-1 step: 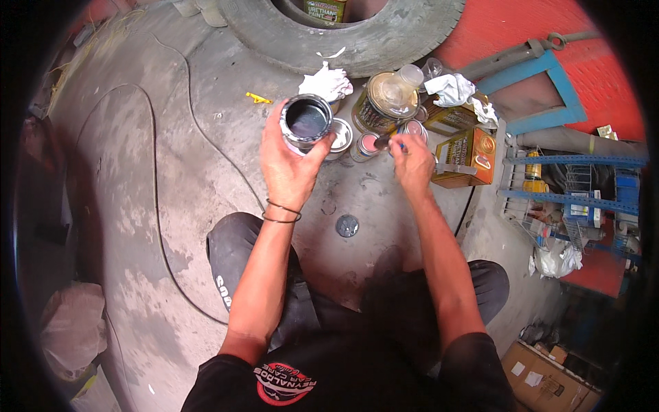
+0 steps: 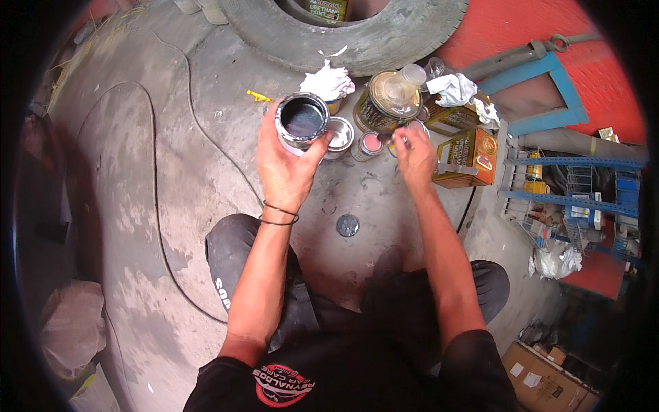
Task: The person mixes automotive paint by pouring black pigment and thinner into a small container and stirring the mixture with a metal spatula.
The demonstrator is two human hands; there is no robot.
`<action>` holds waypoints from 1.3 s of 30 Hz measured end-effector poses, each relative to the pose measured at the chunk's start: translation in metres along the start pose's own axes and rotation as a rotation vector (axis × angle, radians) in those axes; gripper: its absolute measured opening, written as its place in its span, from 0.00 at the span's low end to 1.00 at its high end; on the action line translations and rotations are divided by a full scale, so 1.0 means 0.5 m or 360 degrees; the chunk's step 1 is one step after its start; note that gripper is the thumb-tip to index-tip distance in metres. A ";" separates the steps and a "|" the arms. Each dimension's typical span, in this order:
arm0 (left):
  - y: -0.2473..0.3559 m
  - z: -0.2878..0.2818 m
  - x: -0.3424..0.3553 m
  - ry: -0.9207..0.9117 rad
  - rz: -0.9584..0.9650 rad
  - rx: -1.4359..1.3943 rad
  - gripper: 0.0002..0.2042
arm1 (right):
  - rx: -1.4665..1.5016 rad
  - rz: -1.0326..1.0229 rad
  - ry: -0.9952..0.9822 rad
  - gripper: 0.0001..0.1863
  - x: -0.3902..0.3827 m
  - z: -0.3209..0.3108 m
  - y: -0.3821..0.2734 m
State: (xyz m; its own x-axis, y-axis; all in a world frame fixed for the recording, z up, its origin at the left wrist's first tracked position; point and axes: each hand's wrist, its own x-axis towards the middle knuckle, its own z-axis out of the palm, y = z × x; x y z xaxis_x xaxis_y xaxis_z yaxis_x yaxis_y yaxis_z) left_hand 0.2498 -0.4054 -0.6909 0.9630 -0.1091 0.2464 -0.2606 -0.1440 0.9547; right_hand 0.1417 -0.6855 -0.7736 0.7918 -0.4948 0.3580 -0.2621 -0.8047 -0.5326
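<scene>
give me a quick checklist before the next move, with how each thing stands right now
1. Left hand gripping the dark-filled can: ok.
2. Dark-filled can uncovered: ok.
3. Dark-filled can held level: cannot tell from this one overhead view.
4. Right hand holding the small tool: ok.
5. Pink-filled can uncovered: ok.
6. Large tin free of items on top: not ok, plastic cup there.

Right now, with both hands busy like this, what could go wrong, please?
The open can in the left hand could tip and spill its dark contents onto the silver can near it. The dark-tipped tool in the right hand might drip into the small pink-filled can by its tip.
</scene>
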 end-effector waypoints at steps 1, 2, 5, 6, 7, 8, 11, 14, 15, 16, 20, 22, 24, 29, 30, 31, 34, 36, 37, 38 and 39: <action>0.013 -0.014 -0.001 0.0009 -0.0009 0.0009 0.42 | 0.0013 -0.0051 0.0057 0.07 0.030 0.001 0.009; 0.025 -0.027 0.000 0.0006 -0.0073 -0.0023 0.42 | 0.0026 -0.0100 0.0118 0.07 0.058 0.001 0.015; 0.039 -0.054 -0.003 0.0005 -0.0129 -0.0059 0.41 | -0.0322 -0.0309 0.0356 0.08 0.123 0.000 0.026; 0.033 -0.058 -0.005 0.0002 -0.0101 0.0014 0.41 | -0.0319 -0.0314 0.0355 0.08 0.121 0.005 0.033; 0.028 -0.059 -0.006 -0.0002 -0.0069 0.0085 0.42 | -0.0354 -0.0342 0.0330 0.09 0.111 0.011 0.044; 0.024 -0.061 -0.005 -0.0013 -0.0057 0.0095 0.43 | -0.0385 -0.0369 0.0300 0.09 0.101 0.019 0.050; 0.015 -0.055 -0.008 -0.0002 0.0051 0.0198 0.41 | -0.0303 -0.0360 0.0359 0.10 0.076 0.033 0.056; 0.023 -0.045 -0.007 -0.0040 0.0000 0.0153 0.44 | -0.0256 -0.0362 0.0222 0.10 0.061 0.033 0.049; 0.021 -0.041 -0.007 -0.0042 0.0008 0.0150 0.44 | -0.0240 -0.0393 0.0163 0.09 0.057 0.036 0.043; 0.016 -0.036 -0.008 -0.0072 0.0008 0.0152 0.44 | -0.0243 -0.0399 0.0177 0.09 0.058 0.040 0.044; 0.016 -0.021 -0.011 -0.0147 -0.0073 0.0079 0.43 | -0.0246 -0.0384 0.0200 0.08 0.084 0.040 0.058; 0.017 -0.018 -0.010 -0.0164 -0.0080 0.0094 0.43 | -0.0283 -0.0367 0.0206 0.07 0.098 0.042 0.065; 0.020 -0.014 -0.009 -0.0197 -0.0090 0.0122 0.44 | -0.0305 -0.0324 0.0208 0.07 0.100 0.036 0.072; -0.010 -0.003 -0.012 -0.0266 -0.0032 0.0001 0.45 | -0.0393 -0.0323 0.0062 0.08 0.121 -0.073 0.060; -0.014 0.004 -0.011 -0.0355 -0.0027 -0.0105 0.45 | -0.0438 -0.0351 -0.0117 0.08 0.132 -0.120 0.064; -0.015 0.015 -0.012 -0.0368 -0.0024 -0.0111 0.45 | -0.0491 -0.0372 -0.0297 0.09 0.141 -0.170 0.063; -0.013 0.050 -0.017 -0.0656 -0.0023 -0.0250 0.43 | -0.0361 -0.0131 -0.0651 0.14 0.145 -0.319 0.005; -0.011 0.065 -0.023 -0.0728 0.0049 -0.0245 0.44 | -0.0207 0.0059 -0.0808 0.15 0.105 -0.380 -0.078; -0.012 0.076 -0.025 -0.0782 0.0120 -0.0255 0.44 | -0.0060 0.0231 -0.0964 0.17 0.083 -0.409 -0.106; -0.020 0.093 -0.028 -0.0844 0.0110 -0.0366 0.44 | -0.0068 0.0253 -0.0950 0.17 0.065 -0.439 -0.112; -0.024 0.102 -0.036 -0.0865 0.0111 -0.0372 0.44 | -0.0101 0.0348 -0.1013 0.17 0.048 -0.462 -0.113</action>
State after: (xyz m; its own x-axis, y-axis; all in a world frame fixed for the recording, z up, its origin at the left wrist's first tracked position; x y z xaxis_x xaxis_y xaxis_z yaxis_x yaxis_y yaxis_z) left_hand 0.2321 -0.4517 -0.7155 0.7548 -0.6074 0.2477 -0.2406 0.0949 0.9660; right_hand 0.0482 -0.7277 -0.5578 0.8825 -0.3743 -0.2849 -0.4696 -0.7355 -0.4884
